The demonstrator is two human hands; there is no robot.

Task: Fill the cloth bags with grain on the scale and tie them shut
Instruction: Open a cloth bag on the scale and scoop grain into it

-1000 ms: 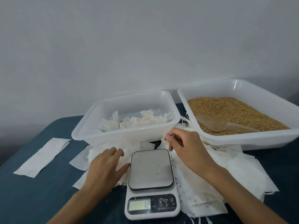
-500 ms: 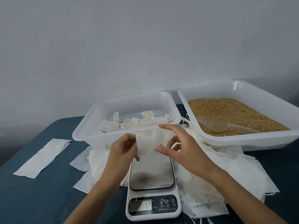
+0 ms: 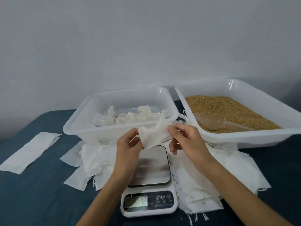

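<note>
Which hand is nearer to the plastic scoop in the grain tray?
The right hand. It pinches the cloth bag over the scale, just left of and in front of the scoop. The left hand holds the bag's other side, farther left.

Both hands raised, L hand [image 3: 128, 144] & R hand [image 3: 187, 141] fingers curled, pinching, forearms angled inward

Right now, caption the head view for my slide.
Both hands, left and right, hold an empty cloth bag above the scale, beside the grain tray.
</note>
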